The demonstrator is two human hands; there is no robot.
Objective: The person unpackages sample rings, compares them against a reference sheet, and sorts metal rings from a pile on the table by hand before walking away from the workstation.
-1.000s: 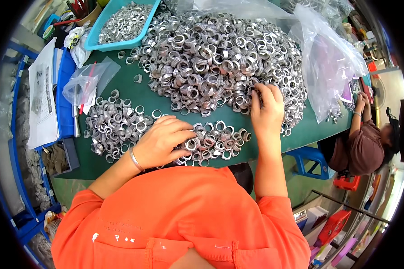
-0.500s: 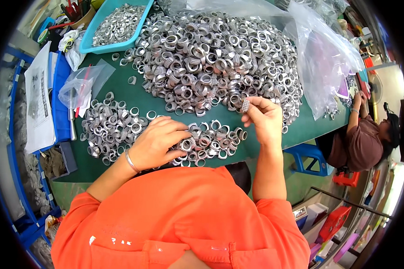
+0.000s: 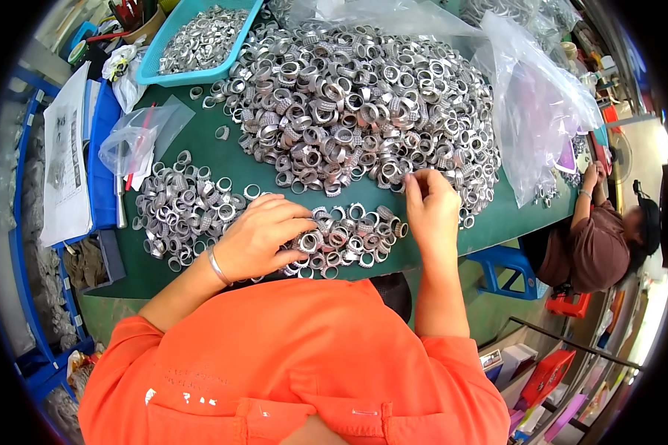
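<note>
Silver-grey metal rings lay in 3 heaps on the green desk: a near cluster before the person, a left cluster beside it, and a big mound beyond. The left hand rested at the near cluster, thumb and fingers curved about 1 ring; whether they gripped it could not be told. The right hand was at the mound's near edge, thumb and fingertips drawn close together; whether anything was between them could not be told. Left of the mound stood a light-blue tray of small metal pieces; to its right lay a clear plastic bag. Near the right side were a blue stool and a co-worker in brown.
</note>
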